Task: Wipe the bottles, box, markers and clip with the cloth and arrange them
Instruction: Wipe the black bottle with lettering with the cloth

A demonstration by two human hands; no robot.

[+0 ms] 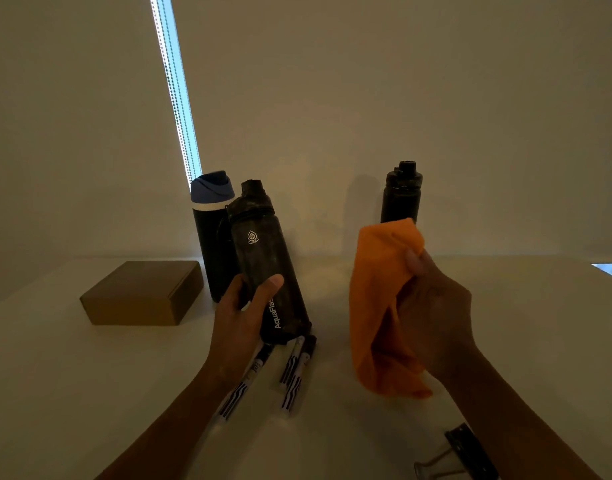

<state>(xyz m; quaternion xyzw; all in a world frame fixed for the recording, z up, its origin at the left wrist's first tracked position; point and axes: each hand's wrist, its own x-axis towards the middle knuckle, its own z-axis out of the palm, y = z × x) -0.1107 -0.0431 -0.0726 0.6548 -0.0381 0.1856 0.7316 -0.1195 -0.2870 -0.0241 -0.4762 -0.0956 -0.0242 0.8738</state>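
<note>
Gripping a tilted black bottle [263,251] in the left hand [242,317], by 3 markers [292,375] toward the worktop's [90,375] front edge. Clutching bunched orange cloth [377,306] in the right hand [436,306].

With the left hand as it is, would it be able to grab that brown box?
Probably not yet. The left hand is wrapped round the tilted black bottle, so it is full. The way itself looks open: the brown box sits just to its left with nothing between.
</note>
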